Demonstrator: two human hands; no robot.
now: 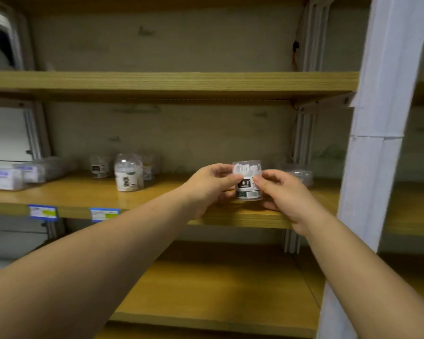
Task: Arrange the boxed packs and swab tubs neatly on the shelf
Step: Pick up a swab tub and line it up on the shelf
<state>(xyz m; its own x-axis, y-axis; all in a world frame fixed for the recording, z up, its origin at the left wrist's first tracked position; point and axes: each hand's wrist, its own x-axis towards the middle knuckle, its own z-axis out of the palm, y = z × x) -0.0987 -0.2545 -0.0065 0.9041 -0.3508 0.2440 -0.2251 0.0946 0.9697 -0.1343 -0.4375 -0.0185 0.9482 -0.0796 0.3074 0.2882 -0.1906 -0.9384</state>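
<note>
Gripping small clear plastic swab tub (247,182), left hand (207,189) and right hand (285,195) hovered over wooden shelf (157,194); best lowered level, label facing near.

This looks like a shop or its store room. Long wooden shelves (171,80) fill the frame, held up by pale metal posts (304,133). Blue price tags (43,212) stick to the front edge of the middle shelf at lower left. Small clear tubs (128,172) with printed labels stand in a group left of the middle, and boxed packs (4,178) lie at the far left.
</note>
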